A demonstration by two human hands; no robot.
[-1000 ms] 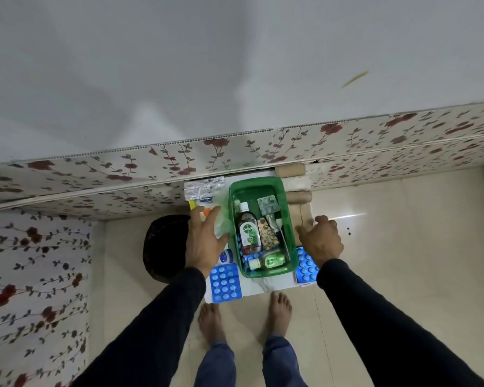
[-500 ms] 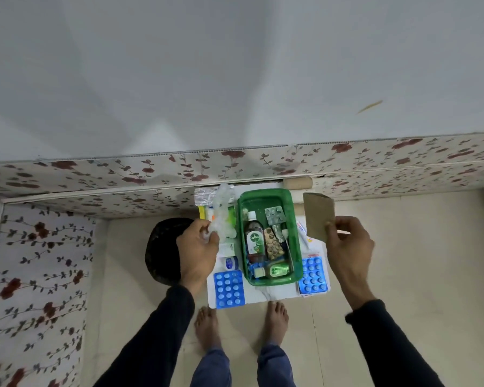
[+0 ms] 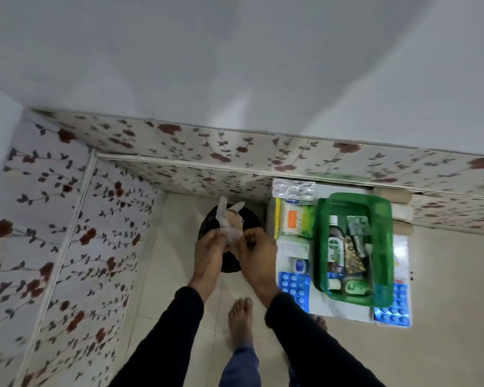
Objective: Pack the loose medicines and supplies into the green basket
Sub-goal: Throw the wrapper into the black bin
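The green basket stands on a small white table at the right. It holds a Dettol bottle, a blister strip and a small green bottle. Both hands are off to the table's left, over a black bin. My left hand pinches a crumpled clear plastic wrapper. My right hand holds a brown cardboard piece against the wrapper.
Loose on the table are blue pill strips, a pack with an orange label, a silver foil packet and a small jar. Brown rolls lie behind the basket. Floral wall panels enclose the corner; my bare feet are on the tiled floor.
Both hands lifted the wrapper and the cardboard off the table and brought them together over the black bin at the left. The view swung left.
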